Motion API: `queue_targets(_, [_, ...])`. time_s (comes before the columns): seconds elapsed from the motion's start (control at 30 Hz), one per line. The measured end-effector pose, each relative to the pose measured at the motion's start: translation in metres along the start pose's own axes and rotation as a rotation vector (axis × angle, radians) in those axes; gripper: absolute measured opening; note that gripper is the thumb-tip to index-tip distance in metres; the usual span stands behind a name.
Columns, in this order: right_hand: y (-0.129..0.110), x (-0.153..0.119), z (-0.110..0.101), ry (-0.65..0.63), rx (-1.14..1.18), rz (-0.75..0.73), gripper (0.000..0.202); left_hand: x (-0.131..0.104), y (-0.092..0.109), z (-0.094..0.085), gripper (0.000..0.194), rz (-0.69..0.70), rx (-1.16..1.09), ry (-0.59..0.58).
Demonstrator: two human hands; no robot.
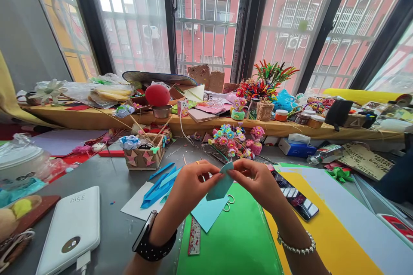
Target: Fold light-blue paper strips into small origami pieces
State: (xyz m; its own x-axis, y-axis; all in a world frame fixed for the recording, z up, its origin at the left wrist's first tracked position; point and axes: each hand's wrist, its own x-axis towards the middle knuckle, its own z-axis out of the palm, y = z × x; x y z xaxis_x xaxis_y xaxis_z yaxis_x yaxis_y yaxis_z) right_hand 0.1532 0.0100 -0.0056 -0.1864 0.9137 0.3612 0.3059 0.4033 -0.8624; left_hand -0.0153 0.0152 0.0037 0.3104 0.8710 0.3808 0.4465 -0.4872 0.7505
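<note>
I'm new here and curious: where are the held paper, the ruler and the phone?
Held paper [220, 186]: head view, middle of its visible face.
Ruler [194, 237]: head view, its patterned middle.
Phone [296, 196]: head view, its glossy dark face.

You wear a silver-edged watch [144, 233] on a black, pale-dotted strap [158, 250] at your left wrist [164, 225]; a gold-toned ring [202, 162] on your left hand [195, 180]; a silver-beaded bracelet [298, 249] at your right wrist [288, 227].
</note>
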Motion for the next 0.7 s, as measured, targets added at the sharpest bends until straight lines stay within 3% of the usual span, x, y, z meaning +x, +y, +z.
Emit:
queue_targets(0.07, [-0.002,0.0,0.001,0.011,0.009,-0.004,0.02,0.001,0.0,0.0,0.02,-0.026,-0.036,0.049])
queue_targets(0.3, [-0.003,0.0,0.007,-0.067,0.036,0.008,0.021,0.004,-0.003,-0.001,0.018,-0.187,-0.464,0.15])
queue_targets(0.43, [0.0,-0.001,0.006,-0.055,0.056,0.027,0.017,0.005,-0.005,-0.005,0.019,-0.203,-0.492,0.063])
queue_targets(0.6, [-0.003,-0.002,0.0,-0.138,-0.07,-0.009,0.013,0.006,-0.007,-0.014,0.018,-0.197,-0.432,-0.054])
queue_targets(0.7, [-0.002,-0.001,-0.001,-0.103,-0.022,-0.005,0.015,0.006,-0.009,-0.016,0.016,-0.199,-0.413,-0.071])
